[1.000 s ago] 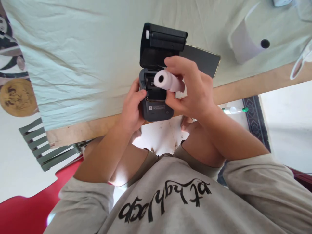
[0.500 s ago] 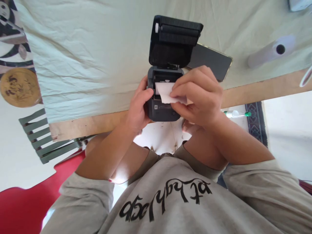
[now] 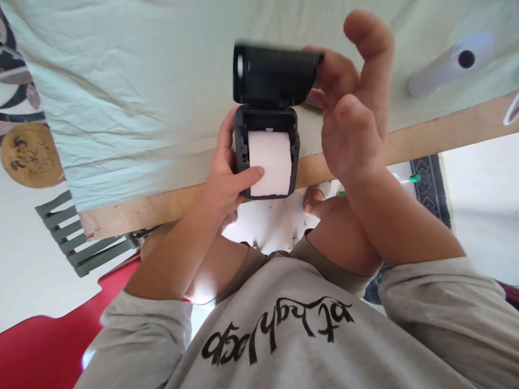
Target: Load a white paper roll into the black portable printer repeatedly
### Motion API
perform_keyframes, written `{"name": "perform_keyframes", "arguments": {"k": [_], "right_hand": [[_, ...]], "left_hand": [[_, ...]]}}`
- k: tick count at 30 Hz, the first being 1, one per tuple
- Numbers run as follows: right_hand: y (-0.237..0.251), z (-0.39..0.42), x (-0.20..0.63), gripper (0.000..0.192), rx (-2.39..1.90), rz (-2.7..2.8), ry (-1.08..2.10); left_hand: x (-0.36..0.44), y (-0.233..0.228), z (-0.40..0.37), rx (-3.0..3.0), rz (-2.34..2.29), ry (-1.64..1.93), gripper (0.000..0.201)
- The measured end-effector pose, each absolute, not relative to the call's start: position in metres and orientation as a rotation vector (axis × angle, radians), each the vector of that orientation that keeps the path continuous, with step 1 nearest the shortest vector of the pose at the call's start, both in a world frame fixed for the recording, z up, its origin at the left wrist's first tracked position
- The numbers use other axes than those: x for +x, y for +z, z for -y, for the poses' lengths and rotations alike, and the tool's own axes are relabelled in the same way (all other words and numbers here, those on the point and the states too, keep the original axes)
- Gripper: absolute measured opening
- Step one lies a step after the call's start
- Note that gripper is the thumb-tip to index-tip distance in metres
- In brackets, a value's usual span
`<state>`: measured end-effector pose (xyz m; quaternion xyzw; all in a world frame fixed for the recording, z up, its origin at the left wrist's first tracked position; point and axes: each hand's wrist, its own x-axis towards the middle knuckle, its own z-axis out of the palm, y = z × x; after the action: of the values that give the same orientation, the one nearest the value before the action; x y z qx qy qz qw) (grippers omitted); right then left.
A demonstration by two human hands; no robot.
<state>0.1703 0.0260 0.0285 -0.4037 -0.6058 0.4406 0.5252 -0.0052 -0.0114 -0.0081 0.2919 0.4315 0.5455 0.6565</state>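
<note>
Left grip: we see the left hand (image 3: 227, 181) wrapped around the left side of the printer (image 3: 265, 154), the thumb lying across the lower edge of the paper strip (image 3: 270, 162); a firm grasp.
Right grip: the right hand (image 3: 354, 116) is spread wide, fingertips touching the right end of the raised lid (image 3: 273, 74); we see contact only, nothing enclosed.
Printer place: held at the near edge of the cloth-covered surface (image 3: 141, 108).
Printer axis: its long axis runs away from us, hinge at the far end, lid standing up and blurred.
Paper: white, filling the open bay, its loose end pointing toward us.
Writing: we make out black script on the grey sweatshirt (image 3: 284, 329), upside down and unreadable; no brand shows on the printer.
</note>
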Motion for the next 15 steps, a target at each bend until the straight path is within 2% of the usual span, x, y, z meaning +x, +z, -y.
{"name": "perform_keyframes", "arguments": {"k": [5,7,10,13,15], "right_hand": [[0.021,-0.025,0.172,0.027,-0.956,1.311,1.192],[0.013,-0.023,0.174,0.026,-0.959,1.399,1.258],[0.004,-0.020,0.175,0.050,-0.944,1.548,1.427],[-0.001,-0.016,0.173,0.076,-0.945,1.558,1.527],[-0.002,-0.015,0.172,0.081,-0.934,1.554,1.547]], "left_hand": [[-0.007,-0.008,0.013,0.670,-0.976,1.254,0.070],[-0.007,-0.010,0.013,0.679,-0.951,1.254,0.073],[-0.005,-0.011,0.013,0.741,-0.864,1.258,0.073],[-0.002,-0.009,0.015,0.756,-0.934,1.278,0.049],[0.000,-0.005,0.016,0.750,-1.022,1.220,0.036]]}}
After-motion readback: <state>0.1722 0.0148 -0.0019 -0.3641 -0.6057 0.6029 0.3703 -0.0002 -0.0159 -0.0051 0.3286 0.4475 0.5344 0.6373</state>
